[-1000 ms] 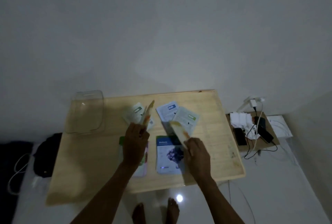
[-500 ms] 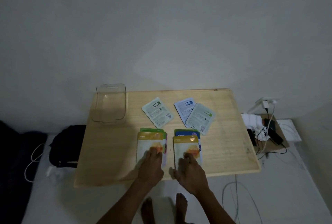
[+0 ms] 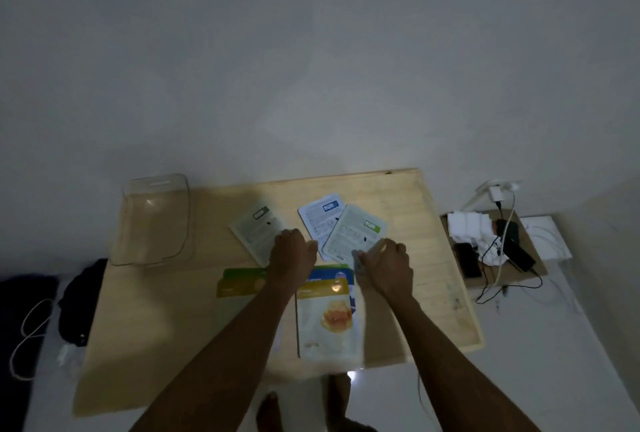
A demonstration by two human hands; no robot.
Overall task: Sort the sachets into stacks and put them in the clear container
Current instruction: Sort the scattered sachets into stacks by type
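Three face-down white sachets lie at the back of the wooden table (image 3: 398,196): one with a dark label (image 3: 258,232), one with a blue label (image 3: 320,217) and one with a green label (image 3: 353,232). My left hand (image 3: 292,253) is curled over the near corner of the dark-label sachet. My right hand (image 3: 386,263) pinches the near edge of the green-label sachet. Nearer me are two stacks. A yellow-green sachet (image 3: 242,284) tops the left one, mostly hidden by my forearm. A yellow honey sachet (image 3: 325,319) tops the right one, over a blue sachet (image 3: 334,274). The clear container (image 3: 152,220) stands empty at the table's back left.
A small board (image 3: 533,258) to the right of the table holds white paper, phones, a charger and cables. Dark cloth (image 3: 81,300) and a white cord (image 3: 29,324) lie on the floor at the left. My bare feet (image 3: 273,411) show under the table's near edge.
Both hands left the yellow sachets, which now lie on the two near stacks. They reached forward to the white sachets at the back. The camera shifted a little.
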